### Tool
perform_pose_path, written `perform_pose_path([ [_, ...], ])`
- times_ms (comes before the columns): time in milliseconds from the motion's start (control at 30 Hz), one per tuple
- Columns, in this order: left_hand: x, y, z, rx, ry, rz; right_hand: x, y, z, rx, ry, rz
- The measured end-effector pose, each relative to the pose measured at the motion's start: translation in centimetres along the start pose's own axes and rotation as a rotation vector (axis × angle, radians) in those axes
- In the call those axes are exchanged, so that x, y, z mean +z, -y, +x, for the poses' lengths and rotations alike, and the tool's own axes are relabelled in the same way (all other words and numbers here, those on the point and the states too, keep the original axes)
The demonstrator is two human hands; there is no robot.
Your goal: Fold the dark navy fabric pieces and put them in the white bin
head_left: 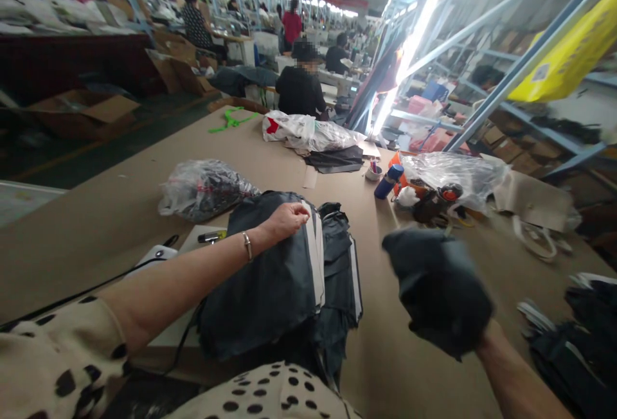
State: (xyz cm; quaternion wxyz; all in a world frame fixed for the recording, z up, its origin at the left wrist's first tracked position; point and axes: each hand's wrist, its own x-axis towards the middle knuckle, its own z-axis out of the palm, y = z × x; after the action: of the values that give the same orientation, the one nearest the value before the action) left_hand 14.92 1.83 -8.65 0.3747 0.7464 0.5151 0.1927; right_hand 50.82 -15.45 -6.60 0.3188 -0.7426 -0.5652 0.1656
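Note:
My left hand (290, 216) is over a stack of dark fabric pieces (263, 277), close to the white strips (313, 258) along its right edge. Its fingers are curled together in a pinch; whatever they hold, if anything, is too small to make out. Off to the right, a dark fabric piece (436, 290) is raised above the table, blurred by motion. It covers my right hand, so only the wrist and forearm show below it. Beside the stack lies a second pile of dark pieces (337, 265), with white edges showing.
On the brown table (139, 162) lie a clear bag of dark material (202, 187), a white plastic bundle (313, 131), green cord (234, 120), a blue cylinder (388, 181) and a beige bag (533, 204). Dark garments (569, 348) lie far right. People sit working beyond.

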Motion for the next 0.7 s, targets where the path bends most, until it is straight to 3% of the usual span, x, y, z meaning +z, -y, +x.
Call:
perform_pose_path([
  [100,0.1,0.9,-0.7,0.039,0.023,0.193,0.6,-1.8,-0.5,0.246,0.084,0.070],
  [200,1.6,0.2,-0.9,0.036,0.074,0.351,-0.1,-3.0,-1.5,0.639,0.164,0.425],
  [267,3.0,-0.5,-0.4,0.012,0.112,0.442,-1.1,-3.8,-2.4,0.797,0.132,0.600],
  [333,4.3,-1.0,0.3,-0.025,0.146,0.512,-1.7,-5.3,-3.2,0.874,0.095,0.632],
  [433,5.9,-1.0,1.4,-0.107,0.180,0.580,-1.6,-9.7,-3.7,0.861,0.089,0.471],
  [500,6.3,-0.8,1.8,-0.158,0.189,0.594,-0.7,-13.0,-3.5,0.746,0.032,0.176],
  [567,6.3,-0.6,1.9,-0.185,0.190,0.576,0.9,-14.6,-3.0,0.561,-0.073,-0.126],
  [633,5.7,-0.5,1.8,-0.192,0.181,0.528,3.5,-13.5,-2.3,0.395,-0.087,-0.215],
  [700,4.8,-0.3,1.5,-0.195,0.162,0.453,7.1,-9.4,-1.8,0.287,0.042,-0.064],
])
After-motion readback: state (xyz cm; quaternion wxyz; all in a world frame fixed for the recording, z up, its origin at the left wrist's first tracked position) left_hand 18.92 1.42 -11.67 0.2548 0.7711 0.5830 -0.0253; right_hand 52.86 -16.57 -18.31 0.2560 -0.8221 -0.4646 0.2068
